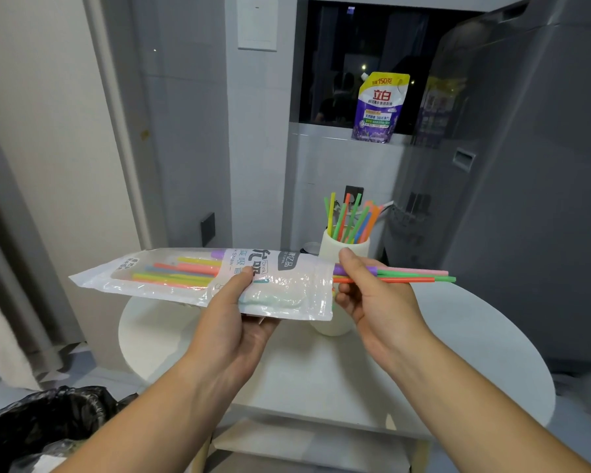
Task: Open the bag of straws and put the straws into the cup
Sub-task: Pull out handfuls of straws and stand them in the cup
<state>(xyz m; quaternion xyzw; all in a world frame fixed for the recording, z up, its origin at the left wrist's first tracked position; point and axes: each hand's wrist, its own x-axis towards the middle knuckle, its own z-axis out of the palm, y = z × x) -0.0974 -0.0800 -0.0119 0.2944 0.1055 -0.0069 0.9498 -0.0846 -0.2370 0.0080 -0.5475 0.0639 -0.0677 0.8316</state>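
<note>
Head view shows the task midway: the cup (335, 249) at frame centre holds several straws, the left hand (234, 302) grips the opened bag (198, 278), still partly full, and the right hand (365, 291) pinches a few straws (410, 276) at its mouth.

The bag (171, 278) is clear plastic with a white printed band bearing dark lettering. Straws (413, 275) at its 3 o'clock end are purple, pink, green and orange; those in the cream cup (331, 249) are green, yellow, orange and blue. The table (492, 336) is white, the pouch (377, 107) purple and yellow.
</note>
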